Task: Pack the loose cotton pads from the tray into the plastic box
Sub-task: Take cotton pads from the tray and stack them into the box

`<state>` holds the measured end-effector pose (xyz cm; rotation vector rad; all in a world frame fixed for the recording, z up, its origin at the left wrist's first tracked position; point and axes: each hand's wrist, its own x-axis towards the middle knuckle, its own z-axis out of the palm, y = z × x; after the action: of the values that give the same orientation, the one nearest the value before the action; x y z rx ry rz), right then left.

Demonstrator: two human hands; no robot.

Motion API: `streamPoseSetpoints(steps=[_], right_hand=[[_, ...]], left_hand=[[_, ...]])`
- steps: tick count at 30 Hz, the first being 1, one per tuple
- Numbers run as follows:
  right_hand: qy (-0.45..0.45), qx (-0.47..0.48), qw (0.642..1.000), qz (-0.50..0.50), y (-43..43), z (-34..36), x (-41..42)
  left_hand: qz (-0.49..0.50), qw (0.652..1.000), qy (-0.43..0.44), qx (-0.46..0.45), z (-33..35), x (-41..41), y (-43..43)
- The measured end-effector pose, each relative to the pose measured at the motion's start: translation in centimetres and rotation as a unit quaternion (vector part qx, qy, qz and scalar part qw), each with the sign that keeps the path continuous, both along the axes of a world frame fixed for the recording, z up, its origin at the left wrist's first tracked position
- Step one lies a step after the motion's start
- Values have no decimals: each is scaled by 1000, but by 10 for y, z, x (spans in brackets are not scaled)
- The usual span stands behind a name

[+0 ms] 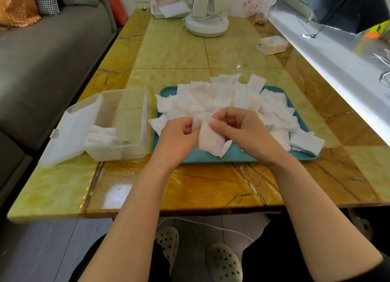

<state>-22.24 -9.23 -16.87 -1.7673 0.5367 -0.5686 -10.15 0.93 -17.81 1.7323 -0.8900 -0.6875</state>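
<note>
A teal tray [232, 156] lies mid-table under a loose heap of white cotton pads [221, 95]. My left hand [177, 138] and my right hand [242, 129] meet over the tray's near edge. Both pinch a small bunch of cotton pads [210, 140] between them. Left of the tray stands a clear plastic box [123, 121]. Its lid [69, 131] is flipped open to the left. A few pads [101, 137] lie in the box's near left corner.
A white fan base [206, 25], a white container [168, 9], a plastic bag [253, 0] and a small box [272, 45] stand at the table's far end. A grey sofa [42, 60] runs along the left, a metal ledge [337, 55] along the right.
</note>
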Motion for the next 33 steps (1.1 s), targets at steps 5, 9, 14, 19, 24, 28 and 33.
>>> streamPoseSetpoints(steps=[5,9,14,19,24,28,33], right_hand=[[26,-73,995,-55,-4,-9,2],[30,-134,988,-72,-1,-9,2],[28,-143,987,-69,0,-11,4],[18,-154,985,-69,2,-12,5],[40,-196,975,-91,-3,-13,5],[282,-313,906,-39,-10,-28,4],[387,-284,876,-41,-7,-31,5]], left_hand=[[-43,999,21,11,5,-2,3],[-57,997,21,38,6,-4,2],[-41,995,55,78,7,-4,1],[-30,995,89,32,14,-8,4],[6,998,-50,41,4,-3,5],[77,985,-145,44,2,-1,1],[97,983,-158,15,5,-2,-6]])
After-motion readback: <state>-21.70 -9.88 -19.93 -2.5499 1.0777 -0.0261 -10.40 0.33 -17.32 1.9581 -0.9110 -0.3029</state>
